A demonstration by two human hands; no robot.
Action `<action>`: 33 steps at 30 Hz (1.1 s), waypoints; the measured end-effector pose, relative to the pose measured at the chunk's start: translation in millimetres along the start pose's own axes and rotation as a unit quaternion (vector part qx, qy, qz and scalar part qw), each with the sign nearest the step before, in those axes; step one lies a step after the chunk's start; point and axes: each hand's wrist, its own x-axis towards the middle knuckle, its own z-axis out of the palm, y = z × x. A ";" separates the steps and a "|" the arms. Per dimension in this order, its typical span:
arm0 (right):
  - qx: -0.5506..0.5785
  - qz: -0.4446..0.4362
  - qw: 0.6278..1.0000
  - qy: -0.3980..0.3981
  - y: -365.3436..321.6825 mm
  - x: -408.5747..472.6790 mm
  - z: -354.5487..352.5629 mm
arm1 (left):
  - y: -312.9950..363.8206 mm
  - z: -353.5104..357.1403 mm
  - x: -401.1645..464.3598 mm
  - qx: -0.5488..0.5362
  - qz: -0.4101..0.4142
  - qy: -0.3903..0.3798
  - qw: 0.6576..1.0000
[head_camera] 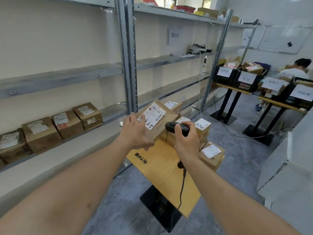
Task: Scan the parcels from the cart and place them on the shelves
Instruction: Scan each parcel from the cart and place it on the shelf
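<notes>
The person stands at a small wooden desk (pixel 162 177) that serves as the cart, with a stack of parcels (pixel 201 133) crowded at its far edge. The left hand (pixel 135 131) holds one flat parcel (pixel 160 119) tilted up above the desk's far left corner, fingers wrapped under its near edge and the thumb pressed on the white label (pixel 153 116). The right hand (pixel 185 141) curls round a black scanner (pixel 176 127), its head just beside the parcel's lower right edge, its cable trailing down past the desk. To scan well, I'd say the thumb should slide off the label so no barcode is covered, and the scanner should back away a little and aim squarely at the printed bars. Scanned boxes (pixel 50 128) already line the lower shelf (pixel 108 114) to the left.
</notes>
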 end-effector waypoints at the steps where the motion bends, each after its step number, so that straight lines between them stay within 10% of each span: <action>1: 0.014 -0.002 1.000 -0.012 -1.6 -3.2 5.4 | -3.0 -0.7 -5.0 -0.011 -0.020 0.001 1.000; 33: 0.027 -0.118 0.938 -0.324 -161.9 -301.8 394.3 | -425.9 -80.5 -317.4 -0.010 -0.430 0.017 0.903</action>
